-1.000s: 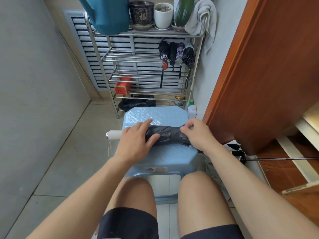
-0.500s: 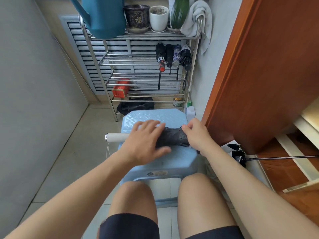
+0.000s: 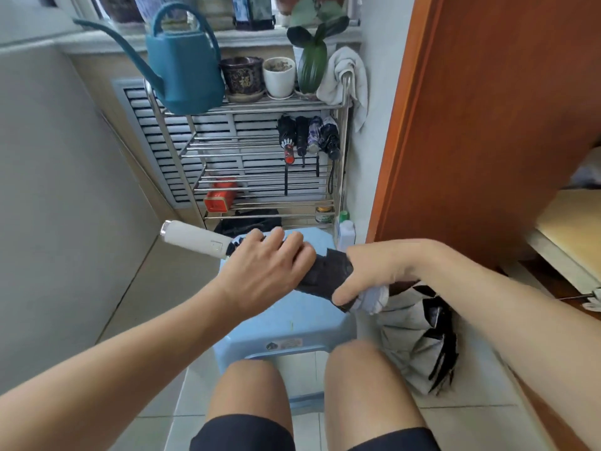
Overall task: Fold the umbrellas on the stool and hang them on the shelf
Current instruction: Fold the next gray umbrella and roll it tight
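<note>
A home, likely a balcony or utility nook off a room. At the far end a metal rack (image 3: 260,164) holds a teal watering can (image 3: 185,73), flowerpots (image 3: 242,76) and hanging folded umbrellas (image 3: 307,135) before a louvred vent (image 3: 156,141). A wooden door (image 3: 487,125) stands right; pale floor tiles (image 3: 455,424) lie near.

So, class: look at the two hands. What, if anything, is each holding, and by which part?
Both hold the folded umbrella. The left hand grips the canopy next to the white handle; the right hand grips the canopy's tip end.
</note>
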`<action>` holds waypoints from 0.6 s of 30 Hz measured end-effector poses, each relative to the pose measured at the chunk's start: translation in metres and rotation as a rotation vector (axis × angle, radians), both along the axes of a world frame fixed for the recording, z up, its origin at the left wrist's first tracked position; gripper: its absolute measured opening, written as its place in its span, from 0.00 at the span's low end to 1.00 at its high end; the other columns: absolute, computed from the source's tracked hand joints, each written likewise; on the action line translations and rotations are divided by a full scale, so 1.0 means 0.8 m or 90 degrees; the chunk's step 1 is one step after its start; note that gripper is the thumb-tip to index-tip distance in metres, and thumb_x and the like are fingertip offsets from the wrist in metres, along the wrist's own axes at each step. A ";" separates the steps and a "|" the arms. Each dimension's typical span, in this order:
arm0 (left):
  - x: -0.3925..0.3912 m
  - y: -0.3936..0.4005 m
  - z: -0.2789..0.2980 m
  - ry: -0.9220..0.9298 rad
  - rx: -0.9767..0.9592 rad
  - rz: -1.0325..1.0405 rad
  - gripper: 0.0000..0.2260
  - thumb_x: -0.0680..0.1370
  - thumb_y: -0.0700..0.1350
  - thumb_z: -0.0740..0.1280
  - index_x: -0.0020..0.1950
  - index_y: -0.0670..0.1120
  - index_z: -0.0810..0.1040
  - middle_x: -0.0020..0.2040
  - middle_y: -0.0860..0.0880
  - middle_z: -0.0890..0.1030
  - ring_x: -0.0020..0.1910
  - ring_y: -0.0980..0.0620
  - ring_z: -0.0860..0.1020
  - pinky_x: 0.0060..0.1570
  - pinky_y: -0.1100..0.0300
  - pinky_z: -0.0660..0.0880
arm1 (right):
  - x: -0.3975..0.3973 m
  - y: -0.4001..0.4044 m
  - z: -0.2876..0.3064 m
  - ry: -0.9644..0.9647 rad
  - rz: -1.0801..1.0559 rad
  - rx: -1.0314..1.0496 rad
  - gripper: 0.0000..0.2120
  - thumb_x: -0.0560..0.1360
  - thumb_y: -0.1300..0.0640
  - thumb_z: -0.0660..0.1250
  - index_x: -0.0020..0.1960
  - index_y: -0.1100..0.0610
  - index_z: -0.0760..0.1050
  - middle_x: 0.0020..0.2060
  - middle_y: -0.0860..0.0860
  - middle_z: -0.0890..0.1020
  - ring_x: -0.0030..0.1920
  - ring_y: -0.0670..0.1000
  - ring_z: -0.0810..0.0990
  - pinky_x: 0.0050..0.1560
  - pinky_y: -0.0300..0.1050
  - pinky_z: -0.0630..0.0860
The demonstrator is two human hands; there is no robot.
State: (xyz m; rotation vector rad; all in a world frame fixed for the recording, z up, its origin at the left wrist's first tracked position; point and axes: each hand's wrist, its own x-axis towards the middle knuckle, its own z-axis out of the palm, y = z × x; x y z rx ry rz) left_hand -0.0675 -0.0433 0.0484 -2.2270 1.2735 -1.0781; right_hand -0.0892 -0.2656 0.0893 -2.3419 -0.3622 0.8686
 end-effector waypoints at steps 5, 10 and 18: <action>0.004 0.026 0.013 0.086 0.044 0.010 0.06 0.74 0.40 0.68 0.49 0.43 0.75 0.34 0.47 0.73 0.29 0.44 0.71 0.28 0.54 0.66 | -0.025 0.028 -0.016 -0.201 -0.031 -0.072 0.12 0.67 0.49 0.74 0.38 0.52 0.72 0.31 0.46 0.79 0.32 0.48 0.76 0.32 0.45 0.71; -0.006 0.021 0.045 0.452 0.117 0.288 0.10 0.72 0.51 0.67 0.48 0.52 0.69 0.41 0.51 0.80 0.38 0.45 0.76 0.35 0.56 0.68 | -0.047 0.044 -0.019 -0.498 0.010 -0.267 0.14 0.71 0.45 0.68 0.47 0.51 0.66 0.39 0.49 0.77 0.39 0.58 0.74 0.38 0.49 0.70; -0.025 0.050 0.053 0.180 0.094 0.063 0.08 0.69 0.39 0.70 0.42 0.46 0.71 0.31 0.49 0.73 0.27 0.44 0.73 0.26 0.57 0.66 | -0.057 0.043 -0.004 -0.197 -0.030 -0.103 0.12 0.67 0.48 0.74 0.37 0.51 0.72 0.31 0.47 0.80 0.32 0.50 0.77 0.34 0.44 0.71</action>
